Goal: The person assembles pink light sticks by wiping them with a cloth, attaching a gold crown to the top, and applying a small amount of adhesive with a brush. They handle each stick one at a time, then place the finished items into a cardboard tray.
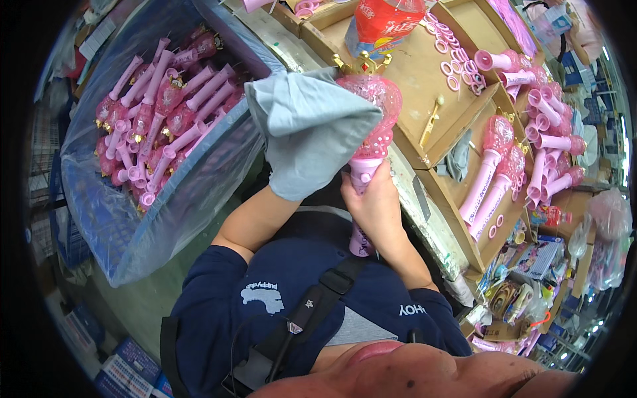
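Observation:
A grey cloth covers my left hand, hiding its fingers, and lies against the side of a pink toy wand's head. The toy wand stands upright in front of my chest, with a clear pink heart-shaped head and a small gold crown on top. Around its pink handle, just below the head, my right hand is closed. The lower end of the handle shows beneath that hand, near my shirt.
To the left, a blue bin lined with clear plastic holds many similar wands. On the right, cardboard trays hold pink rings, a small gold stick and more wands. A red-labelled bottle stands at the far side.

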Demonstrator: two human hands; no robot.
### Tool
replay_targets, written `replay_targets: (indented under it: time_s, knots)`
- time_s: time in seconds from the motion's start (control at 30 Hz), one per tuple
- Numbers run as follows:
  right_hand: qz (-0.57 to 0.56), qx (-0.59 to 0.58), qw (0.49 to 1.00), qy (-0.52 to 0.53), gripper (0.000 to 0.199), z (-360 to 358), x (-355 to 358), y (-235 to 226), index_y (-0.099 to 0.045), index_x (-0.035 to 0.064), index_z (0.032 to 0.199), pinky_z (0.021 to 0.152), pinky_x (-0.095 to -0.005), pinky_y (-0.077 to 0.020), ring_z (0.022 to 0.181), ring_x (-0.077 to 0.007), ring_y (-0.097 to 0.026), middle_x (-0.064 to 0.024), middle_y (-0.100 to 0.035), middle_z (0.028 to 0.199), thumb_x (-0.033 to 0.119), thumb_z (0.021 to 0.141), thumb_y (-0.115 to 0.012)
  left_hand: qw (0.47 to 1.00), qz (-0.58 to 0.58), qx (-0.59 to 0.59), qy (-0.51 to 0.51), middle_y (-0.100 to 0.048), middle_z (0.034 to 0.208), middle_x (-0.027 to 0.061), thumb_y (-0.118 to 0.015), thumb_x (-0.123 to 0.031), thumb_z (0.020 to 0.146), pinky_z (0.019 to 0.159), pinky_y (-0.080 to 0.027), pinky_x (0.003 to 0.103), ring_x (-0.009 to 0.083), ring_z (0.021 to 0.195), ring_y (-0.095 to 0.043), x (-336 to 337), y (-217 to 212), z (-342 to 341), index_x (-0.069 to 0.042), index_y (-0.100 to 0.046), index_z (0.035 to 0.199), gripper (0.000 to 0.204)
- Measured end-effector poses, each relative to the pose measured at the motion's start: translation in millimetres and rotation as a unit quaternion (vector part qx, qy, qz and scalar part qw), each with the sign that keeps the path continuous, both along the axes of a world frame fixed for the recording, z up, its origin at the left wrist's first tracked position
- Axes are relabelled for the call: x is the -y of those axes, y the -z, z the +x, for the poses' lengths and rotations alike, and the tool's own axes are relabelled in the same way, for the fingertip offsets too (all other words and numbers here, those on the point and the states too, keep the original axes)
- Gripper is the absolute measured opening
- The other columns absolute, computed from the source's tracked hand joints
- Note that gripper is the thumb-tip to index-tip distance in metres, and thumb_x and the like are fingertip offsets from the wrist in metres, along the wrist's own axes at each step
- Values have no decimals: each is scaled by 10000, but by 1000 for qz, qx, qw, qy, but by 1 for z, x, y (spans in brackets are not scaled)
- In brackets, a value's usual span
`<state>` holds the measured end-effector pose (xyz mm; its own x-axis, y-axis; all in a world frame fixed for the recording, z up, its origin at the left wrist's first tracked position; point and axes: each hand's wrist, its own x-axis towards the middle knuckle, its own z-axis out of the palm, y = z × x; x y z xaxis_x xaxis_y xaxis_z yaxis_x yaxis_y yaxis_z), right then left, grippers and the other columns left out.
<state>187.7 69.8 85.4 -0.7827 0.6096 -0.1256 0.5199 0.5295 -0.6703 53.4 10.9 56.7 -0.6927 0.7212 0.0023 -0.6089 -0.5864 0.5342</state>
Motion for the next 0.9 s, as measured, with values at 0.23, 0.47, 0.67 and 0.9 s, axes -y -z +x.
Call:
replay_targets:
  time_s: [0.23,0.47,0.67,0.9]
  knots:
    - [12,4,1000,-17,458,-1,7,1,-411,-76,1024,669,-495,-512,760,-458,-631,-309,-609,873,242,825,-675,946,206,247,25,-550,806,73,-488,-84,912,676,-472,282,124,767,-551,-14,23,-12,-69,-512,851,67]
    - [-52,-58,995,-63,461,0,-1,8,-431,-63,1060,673,-456,-525,755,-425,-651,-275,-619,847,220,809,-694,985,23,33,-166,-572,931,83,-481,-106,919,755,-471,327,161,885,-572,-18,41,-29,-49,-508,969,81]
    - [-623,-80,749,-210,371,-7,-35,37,-503,12,1046,563,-308,-499,611,-189,-604,-91,-598,758,163,790,-724,972,61,152,166,-636,1067,146,-417,-376,979,799,-541,352,213,897,-644,-5,-6,-30,-15,-484,1272,470]
    - [-893,-152,383,-179,597,-9,-27,72,-462,-6,1144,479,-300,-507,599,-212,-608,-150,-583,826,349,770,-763,990,101,72,69,-637,963,103,-379,-360,994,679,-555,376,233,784,-640,-9,-6,-29,-62,-542,1138,369]
